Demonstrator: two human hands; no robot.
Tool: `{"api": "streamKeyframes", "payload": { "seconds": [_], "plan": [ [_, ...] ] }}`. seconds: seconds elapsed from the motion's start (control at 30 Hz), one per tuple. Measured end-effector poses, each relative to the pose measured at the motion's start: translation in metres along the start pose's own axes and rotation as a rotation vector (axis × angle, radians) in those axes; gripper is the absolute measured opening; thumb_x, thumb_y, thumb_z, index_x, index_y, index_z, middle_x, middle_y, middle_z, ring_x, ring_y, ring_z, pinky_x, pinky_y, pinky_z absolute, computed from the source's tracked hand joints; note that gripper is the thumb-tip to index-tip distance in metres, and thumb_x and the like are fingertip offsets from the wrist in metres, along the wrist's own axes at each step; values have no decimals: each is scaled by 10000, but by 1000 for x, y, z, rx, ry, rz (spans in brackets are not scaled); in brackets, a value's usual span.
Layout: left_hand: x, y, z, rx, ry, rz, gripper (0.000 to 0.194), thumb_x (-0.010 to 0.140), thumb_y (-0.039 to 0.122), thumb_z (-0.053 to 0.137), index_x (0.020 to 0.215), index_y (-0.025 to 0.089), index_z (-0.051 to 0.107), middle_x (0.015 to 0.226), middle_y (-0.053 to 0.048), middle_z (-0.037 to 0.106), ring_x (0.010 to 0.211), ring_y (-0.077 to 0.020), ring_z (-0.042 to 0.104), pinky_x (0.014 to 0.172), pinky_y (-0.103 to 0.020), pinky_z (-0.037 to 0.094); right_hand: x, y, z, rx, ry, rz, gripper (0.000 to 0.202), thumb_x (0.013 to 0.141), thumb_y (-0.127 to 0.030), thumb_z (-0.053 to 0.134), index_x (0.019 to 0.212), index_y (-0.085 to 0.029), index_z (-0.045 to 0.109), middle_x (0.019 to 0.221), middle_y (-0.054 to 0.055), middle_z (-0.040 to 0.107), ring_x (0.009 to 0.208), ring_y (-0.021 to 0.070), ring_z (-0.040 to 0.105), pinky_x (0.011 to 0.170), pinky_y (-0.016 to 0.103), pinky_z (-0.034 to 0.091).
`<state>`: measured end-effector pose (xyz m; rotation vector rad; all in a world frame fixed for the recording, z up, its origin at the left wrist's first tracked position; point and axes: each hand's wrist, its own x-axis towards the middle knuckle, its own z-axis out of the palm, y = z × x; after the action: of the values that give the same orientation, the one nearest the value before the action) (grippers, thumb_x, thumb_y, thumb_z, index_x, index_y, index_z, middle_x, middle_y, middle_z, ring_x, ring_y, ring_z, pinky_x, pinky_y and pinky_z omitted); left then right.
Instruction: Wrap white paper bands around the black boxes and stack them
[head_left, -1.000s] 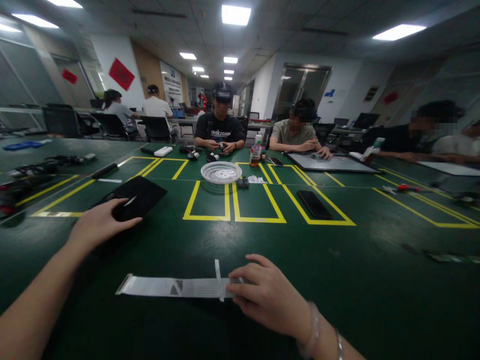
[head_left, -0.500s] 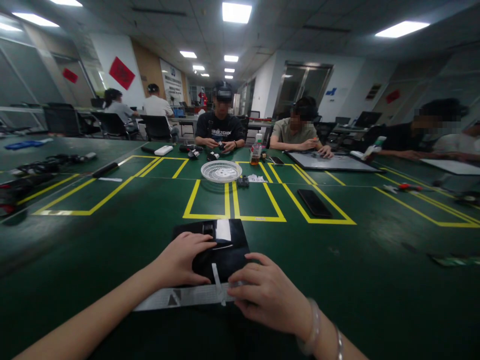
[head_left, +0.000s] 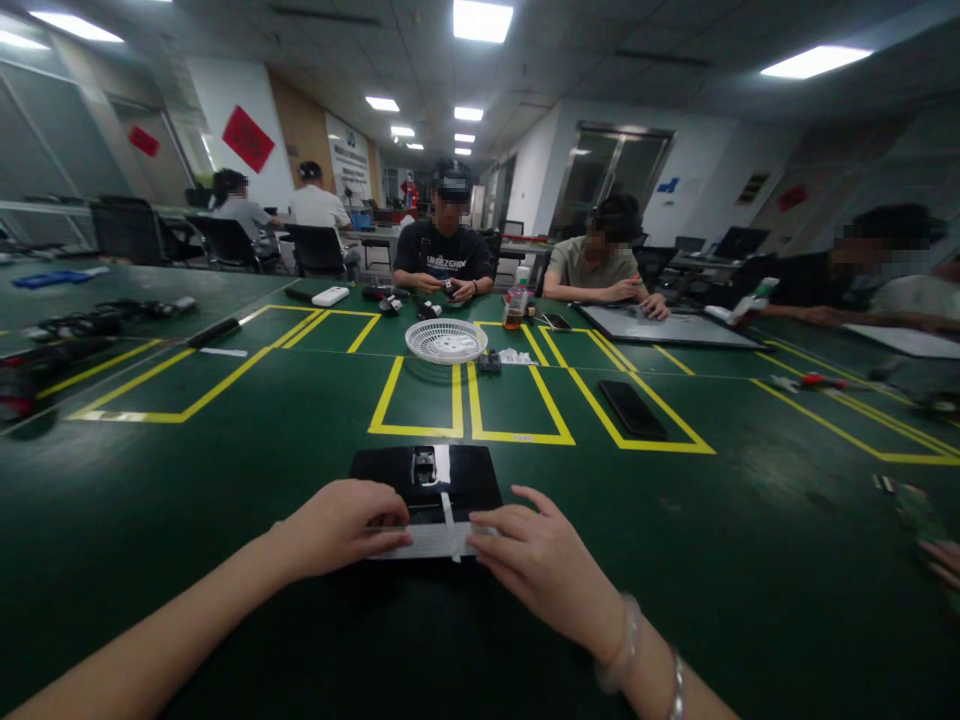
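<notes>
A flat black item point(head_left: 457, 485) with a small window and a white patch lies on the green table in front of me. Along its near edge runs a pale printed strip point(head_left: 431, 541), crossed by a narrow white strip point(head_left: 450, 520). My left hand point(head_left: 345, 525) grips the left part of the pale strip between thumb and fingers. At the right part, my right hand point(head_left: 525, 545) is closed on the same strip, its index finger raised. The fingertips under the strip are hidden.
Beyond are a white round basket point(head_left: 445, 342), a bottle point(head_left: 516, 303) and a black phone point(head_left: 631, 408) among yellow tape outlines. Black cables point(head_left: 112, 318) lie at left. Several people sit around; another person's hand point(head_left: 943, 560) shows at the right edge.
Both ends of the pale strip have come in against the black item's near edge. My left hand has moved slightly left and down off the item. A person's hand has appeared at right.
</notes>
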<state>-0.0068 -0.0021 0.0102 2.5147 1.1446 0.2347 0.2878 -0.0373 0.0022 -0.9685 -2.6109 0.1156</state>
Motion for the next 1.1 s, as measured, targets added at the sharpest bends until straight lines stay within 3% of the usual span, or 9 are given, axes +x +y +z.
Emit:
{"api": "streamKeyframes", "payload": {
  "seconds": [0.17, 0.47, 0.83, 0.97, 1.1],
  "plan": [
    [5, -1, 10, 63, 10, -98, 62, 940, 248, 649, 996, 242, 677, 861, 15, 635, 740, -166, 599, 592, -227, 375, 2, 4, 4, -47, -34, 62, 277, 946, -140, 561, 1170, -285, 638, 1253, 29, 673, 1119, 221, 630, 1104, 577, 297],
    [9, -2, 11, 126, 44, -109, 40, 920, 230, 665, 959, 224, 656, 962, -1, 640, 841, -192, 617, 639, -244, 405, 6, 4, 8, -111, -68, 65, 325, 926, -108, 566, 1199, -271, 633, 1262, 51, 669, 1130, 228, 631, 1105, 598, 322],
    [10, 4, 14, 218, 46, -130, 62, 893, 219, 679, 949, 221, 654, 971, -23, 619, 832, -210, 600, 634, -268, 423, 6, -10, 5, -189, -43, 114, 249, 921, -275, 609, 1166, -270, 653, 1284, 77, 626, 1230, 279, 539, 1124, 600, 305],
    [10, 2, 19, 276, 114, -87, 154, 858, 227, 730, 995, 222, 658, 1067, -48, 605, 928, -248, 586, 761, -334, 469, 6, -11, 4, -179, -38, 109, 284, 936, -326, 597, 1215, -291, 630, 1318, 65, 608, 1246, 275, 521, 1143, 595, 273],
    [9, 0, 25, 244, 152, 15, 476, 851, 458, 753, 1238, 222, 606, 1323, -93, 540, 1206, -318, 501, 1012, -440, 423, 5, -12, 5, -162, -40, 118, 261, 938, -359, 597, 1190, -313, 649, 1311, 59, 614, 1268, 279, 507, 1138, 586, 286]
  ]
}}
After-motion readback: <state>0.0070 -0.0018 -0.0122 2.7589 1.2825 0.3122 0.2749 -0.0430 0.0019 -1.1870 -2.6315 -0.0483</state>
